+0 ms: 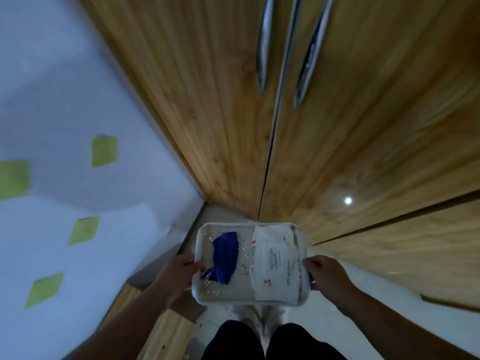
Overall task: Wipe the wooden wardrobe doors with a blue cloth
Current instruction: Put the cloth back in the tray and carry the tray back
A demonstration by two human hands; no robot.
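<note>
Both hands hold a white perforated tray [233, 302] in front of the wooden wardrobe doors [350, 126].
The left hand [181, 275] has its grip closed over the left rim of the tray. Inside, the blue cloth [224, 258] lies crumpled in the left half, and a white packet [275, 263] fills the right half. The right hand [330, 276] has its grip closed round the right rim. The doors carry long metal handles [262, 45].
</note>
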